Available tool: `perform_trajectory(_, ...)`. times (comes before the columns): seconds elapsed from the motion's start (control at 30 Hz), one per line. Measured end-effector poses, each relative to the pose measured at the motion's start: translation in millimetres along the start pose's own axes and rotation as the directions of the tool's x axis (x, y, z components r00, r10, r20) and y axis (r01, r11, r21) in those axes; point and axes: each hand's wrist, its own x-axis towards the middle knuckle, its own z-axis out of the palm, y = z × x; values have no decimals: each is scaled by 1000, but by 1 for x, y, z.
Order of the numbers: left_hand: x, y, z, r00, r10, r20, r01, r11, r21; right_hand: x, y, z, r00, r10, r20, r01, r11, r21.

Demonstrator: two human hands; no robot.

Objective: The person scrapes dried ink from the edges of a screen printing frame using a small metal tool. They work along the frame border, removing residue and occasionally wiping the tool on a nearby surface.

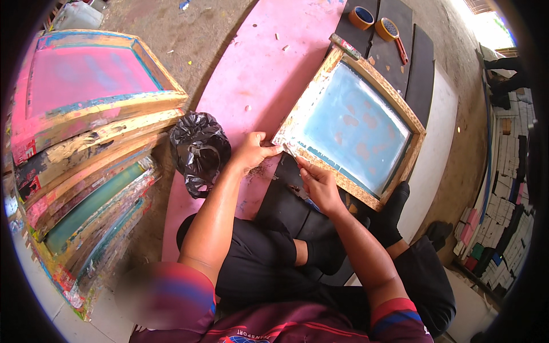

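Note:
A wooden screen-printing frame (394, 98) with pale blue mesh (346, 123) leans tilted in front of me, its near left corner at my hands. My left hand (253, 153) is at that corner, thumb pressed to the wood and fingers bent beside it. Pinched in my right hand (321, 186) is a small thin tool (290, 151), its tip against the frame's near edge by the corner. My fingers hide most of the tool, so its kind does not show. Brownish patches mark the mesh.
Left of me stand stacked paint-stained frames, the top one with pink mesh (91, 80). A black plastic bag (199, 150) sits on the pink board (257, 68). Two tape rolls (387, 30) and a red-handled cutter (402, 51) lie on dark planks beyond the frame. My legs are folded below.

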Motion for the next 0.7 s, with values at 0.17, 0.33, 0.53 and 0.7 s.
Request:
perform_trajectory(0.17,-2,11,0,1000,-10,27,10,1000,24,8,14,-1,908,-417,-28,348,790,-505)
perform_trajectory(0.33,4,-11,-4,998,55,-27,-53,996,70,1,-35,-5,992,129,3,-128,987,-93)
perform_trajectory(0.53,-2,7,0,1000,11,22,-11,1000,17,-27,-56,6,958,-257,-129,87,688,-721)
perform_trajectory(0.7,-3,6,3,998,64,13,-64,998,-24,-25,-55,10,954,-270,-133,82,659,-748)
